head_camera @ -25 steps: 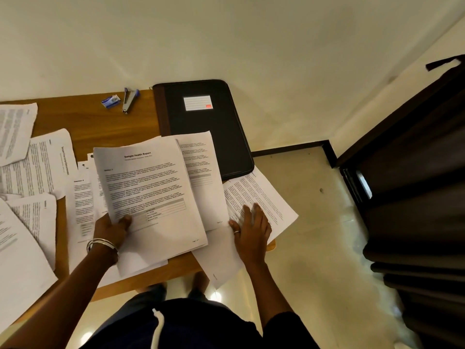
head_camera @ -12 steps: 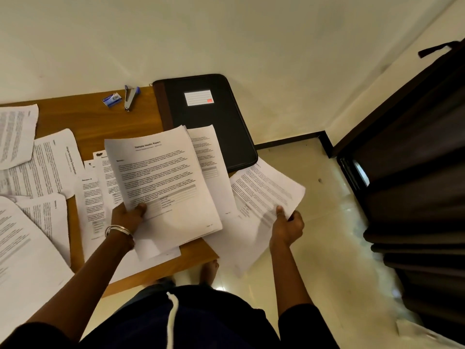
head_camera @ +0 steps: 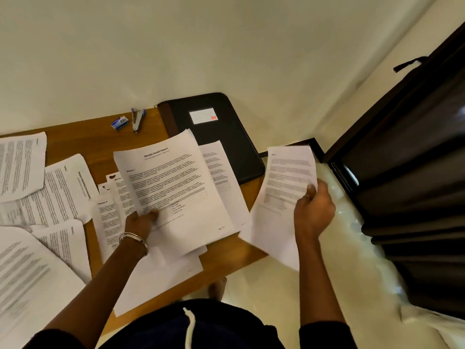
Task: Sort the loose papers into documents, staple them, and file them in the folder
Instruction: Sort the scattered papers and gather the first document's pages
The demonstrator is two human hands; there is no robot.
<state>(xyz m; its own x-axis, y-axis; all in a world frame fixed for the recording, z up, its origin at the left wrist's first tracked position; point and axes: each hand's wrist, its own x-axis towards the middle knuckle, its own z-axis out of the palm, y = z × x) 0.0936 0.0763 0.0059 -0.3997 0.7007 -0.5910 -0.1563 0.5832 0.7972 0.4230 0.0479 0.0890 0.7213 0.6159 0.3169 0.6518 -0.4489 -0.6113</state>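
Paper-sorting at a brown wooden table point(head_camera: 75, 144). Left hand point(head_camera: 141, 222) pinches the white printed sheet headed "Sample Health Report" point(head_camera: 173, 187), thumb on top, above overlapping pages. Right hand point(head_camera: 313, 210) grips a second white printed sheet point(head_camera: 284, 187) held off the table's right edge. Black zipped folder point(head_camera: 221, 137) lies closed at the far corner.

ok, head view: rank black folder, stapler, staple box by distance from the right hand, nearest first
From the right hand:
1. Black folder, up and left of it at the table's far right corner.
2. Stapler, left of the folder by the wall.
3. Staple box, just left of the stapler.
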